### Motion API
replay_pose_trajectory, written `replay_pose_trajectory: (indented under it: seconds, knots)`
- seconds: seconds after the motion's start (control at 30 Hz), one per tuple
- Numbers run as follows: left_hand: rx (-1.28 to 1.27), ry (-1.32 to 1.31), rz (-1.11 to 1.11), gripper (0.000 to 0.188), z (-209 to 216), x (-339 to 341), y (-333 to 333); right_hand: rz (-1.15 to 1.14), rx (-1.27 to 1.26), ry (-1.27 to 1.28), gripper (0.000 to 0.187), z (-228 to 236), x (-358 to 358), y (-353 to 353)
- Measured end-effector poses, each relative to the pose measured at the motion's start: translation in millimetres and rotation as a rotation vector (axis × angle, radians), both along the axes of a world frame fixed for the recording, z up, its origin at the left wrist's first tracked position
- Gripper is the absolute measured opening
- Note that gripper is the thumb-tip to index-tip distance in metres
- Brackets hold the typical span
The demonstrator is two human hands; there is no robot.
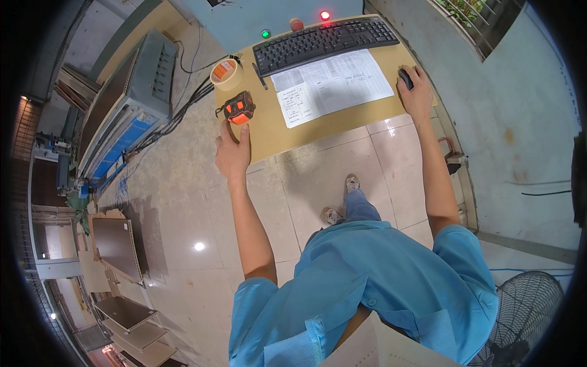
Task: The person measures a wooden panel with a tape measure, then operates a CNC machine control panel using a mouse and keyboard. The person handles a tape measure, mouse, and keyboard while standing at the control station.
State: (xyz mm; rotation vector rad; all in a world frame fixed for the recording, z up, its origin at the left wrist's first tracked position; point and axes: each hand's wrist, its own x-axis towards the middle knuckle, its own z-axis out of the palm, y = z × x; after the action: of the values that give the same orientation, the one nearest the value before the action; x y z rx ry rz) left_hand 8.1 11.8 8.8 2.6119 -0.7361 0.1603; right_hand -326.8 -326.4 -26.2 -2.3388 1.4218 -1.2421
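My right hand rests over a black computer mouse at the right edge of a tan tabletop, its fingers curved around it. At the left edge of that top lies my left hand, thumb and forefinger apart and nothing held between them. Just beyond its fingertips sits an orange and black tape measure. A roll of pale tape stands behind the measure. Printed sheets of paper, some with handwriting, lie between my hands, below a black keyboard.
Behind the keyboard, a blue panel carries a lit green button and a glowing red light. A grey-blue machine with trailing cables stands at left. Brown panels are lower left; a fan is lower right.
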Motion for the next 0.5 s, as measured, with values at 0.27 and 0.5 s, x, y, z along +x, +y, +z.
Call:
replay_pose_trajectory:
  seconds: [0.27, 0.5]
  knots:
    - [-0.001, 0.005, 0.003, 0.068, 1.6, -1.2, 0.5, 0.014, -0.005, -0.008, 0.042, -1.7, -0.4, -1.5]
    - [-0.003, -0.009, -0.005, 0.067, 1.9, -0.5, 0.2, 0.011, -0.011, -0.004, 0.042, -1.6, -0.5, -2.1]
